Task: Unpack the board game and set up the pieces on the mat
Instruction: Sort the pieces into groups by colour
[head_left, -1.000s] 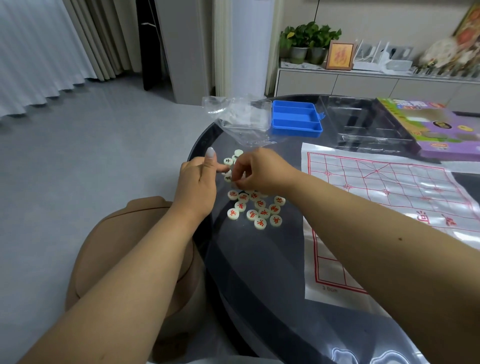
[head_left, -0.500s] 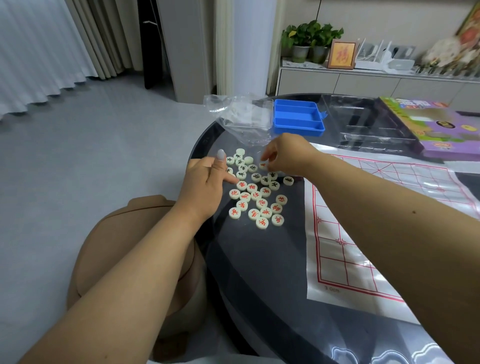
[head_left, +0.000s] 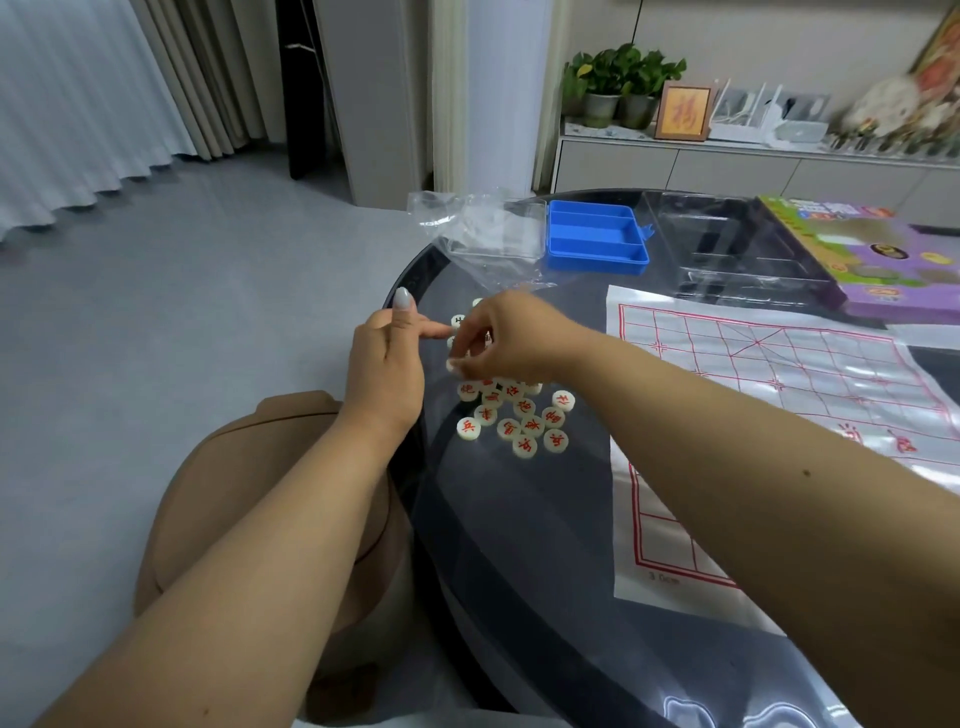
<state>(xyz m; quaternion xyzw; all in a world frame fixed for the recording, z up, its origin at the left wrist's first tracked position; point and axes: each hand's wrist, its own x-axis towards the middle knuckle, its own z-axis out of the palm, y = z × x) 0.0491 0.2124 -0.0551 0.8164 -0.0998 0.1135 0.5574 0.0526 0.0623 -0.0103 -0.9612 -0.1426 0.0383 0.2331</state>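
Several round cream game pieces (head_left: 519, 418) with red characters lie in a loose cluster on the dark glass table (head_left: 519, 545), left of the white mat (head_left: 769, 395) with its red grid. My right hand (head_left: 509, 338) hovers over the far part of the cluster, fingers curled down and pinching one cream piece at its fingertips. My left hand (head_left: 387, 366) rests at the table's left edge, thumb up and forefinger pointing toward the pieces. Part of the cluster is hidden under my right hand.
An open blue plastic case (head_left: 595, 236) stands at the back with a crumpled clear bag (head_left: 478, 234) to its left. A clear plastic insert tray (head_left: 737, 249) and the purple game box (head_left: 872, 260) lie at the back right. A tan stool (head_left: 260, 499) sits below the table's edge.
My right hand moved right toward the mat's corner, then came back left over the cluster and closed on a piece. My left hand stayed at the table's edge.
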